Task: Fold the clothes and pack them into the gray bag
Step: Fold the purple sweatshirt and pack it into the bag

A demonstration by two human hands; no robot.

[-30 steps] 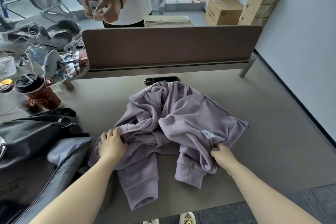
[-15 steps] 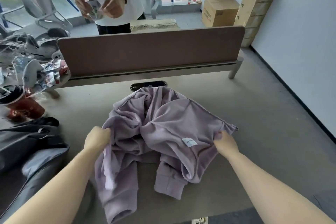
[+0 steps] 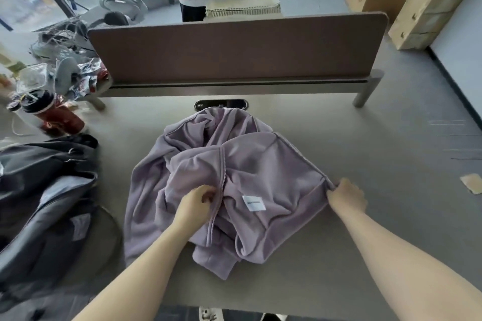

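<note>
We see a wide, pale grey-beige desk [image 3: 365,229] with a smooth matte top, closed at its far edge by a long brown partition panel [image 3: 234,49]. A crumpled lilac fleece zip jacket [image 3: 247,164] lies bunched near the middle of the top, just in front of a black oval cable port [image 3: 221,104]. At the left edge sits a dark gray fabric bag [image 3: 47,203], gaping open. Beyond it we find a red cup with a black lid [image 3: 49,114] beside a tangle of wrappers and cables [image 3: 70,73].
</note>
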